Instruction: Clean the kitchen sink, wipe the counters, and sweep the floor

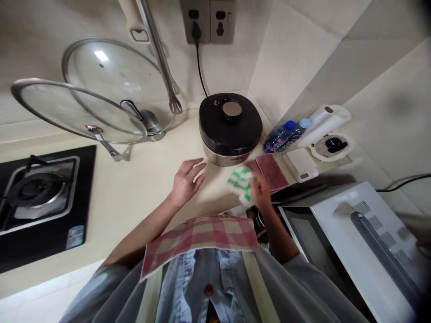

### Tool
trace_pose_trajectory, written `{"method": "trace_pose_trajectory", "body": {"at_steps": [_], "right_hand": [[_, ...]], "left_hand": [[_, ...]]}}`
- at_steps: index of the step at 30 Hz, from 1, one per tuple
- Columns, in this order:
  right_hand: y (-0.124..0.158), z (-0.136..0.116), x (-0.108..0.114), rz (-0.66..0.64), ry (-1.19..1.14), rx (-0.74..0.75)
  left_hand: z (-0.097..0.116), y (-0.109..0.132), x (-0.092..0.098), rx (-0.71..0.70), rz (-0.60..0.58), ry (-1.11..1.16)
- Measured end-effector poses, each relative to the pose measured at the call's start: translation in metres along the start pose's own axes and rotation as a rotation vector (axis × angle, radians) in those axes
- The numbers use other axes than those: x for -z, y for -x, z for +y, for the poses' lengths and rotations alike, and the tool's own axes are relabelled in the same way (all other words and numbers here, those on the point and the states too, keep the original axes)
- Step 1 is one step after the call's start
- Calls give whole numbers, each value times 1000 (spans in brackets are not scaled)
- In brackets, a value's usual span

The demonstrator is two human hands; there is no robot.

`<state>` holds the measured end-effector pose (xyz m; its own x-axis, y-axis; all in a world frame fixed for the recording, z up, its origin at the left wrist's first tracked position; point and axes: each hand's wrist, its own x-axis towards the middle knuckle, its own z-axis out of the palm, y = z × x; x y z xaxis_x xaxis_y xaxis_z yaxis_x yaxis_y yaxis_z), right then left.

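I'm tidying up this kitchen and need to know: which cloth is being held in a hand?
The green-and-white cloth, gripped in the right hand; the pink checked towel instead hangs at the person's waist.

Two glass lids (111,76) lean at upper left. One cooker (230,128) stands at top center, with two bottles (281,137) to its right and two outlets (208,21) above it. One burner (37,190) sits at left; one striped cloth (240,184) shows at center.

Operator, you have no legible text in view: the label on your water bottle (276,141) and the sticker on the gas hob (20,242) carry print (blue, too blurred to read).
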<state>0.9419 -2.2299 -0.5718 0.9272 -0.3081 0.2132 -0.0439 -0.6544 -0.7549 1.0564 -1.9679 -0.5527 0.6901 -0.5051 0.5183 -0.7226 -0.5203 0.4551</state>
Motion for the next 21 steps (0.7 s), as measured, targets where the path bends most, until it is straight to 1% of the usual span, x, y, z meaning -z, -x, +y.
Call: {"method": "trace_pose_trajectory", "body": {"at_steps": [1,2,3,4,5,6,8,9,11,13,14,16,17,19,21], "right_hand": [[-23,-8,19,123,16,70],[-48,-18,33,197,64,159],[-71,-29,42,215,137,249],[-92,-41,45,185,225,329],[-109,-52,43,121,324,394],[-121,-61,38,38,424,438],[-131,-70,25,-113,589,475],[-132,-69,21,-163,644,476],[-133,-60,22,-204,699,448],[-146,-45,32,-209,704,391],[-158,-37,37,-216,703,354],[-195,-24,44,-254,697,286],[-219,-19,43,-284,692,268],[-268,-10,33,-334,675,266],[-315,-4,15,-360,640,299]], "left_hand": [[1,-18,1,-53,69,9],[2,-36,0,-108,105,17],[1,-52,-5,-156,119,24],[0,-67,-12,-194,116,34],[-2,-79,-20,-221,101,48],[-5,-88,-28,-238,80,63],[-10,-98,-43,-253,38,92],[-12,-100,-47,-256,26,104],[-15,-99,-52,-258,23,123],[-16,-97,-52,-259,34,134],[-16,-97,-51,-260,40,134],[-15,-97,-50,-265,56,116],[-14,-97,-49,-269,71,104],[-12,-98,-49,-277,108,93],[-10,-98,-49,-277,135,97]]}}
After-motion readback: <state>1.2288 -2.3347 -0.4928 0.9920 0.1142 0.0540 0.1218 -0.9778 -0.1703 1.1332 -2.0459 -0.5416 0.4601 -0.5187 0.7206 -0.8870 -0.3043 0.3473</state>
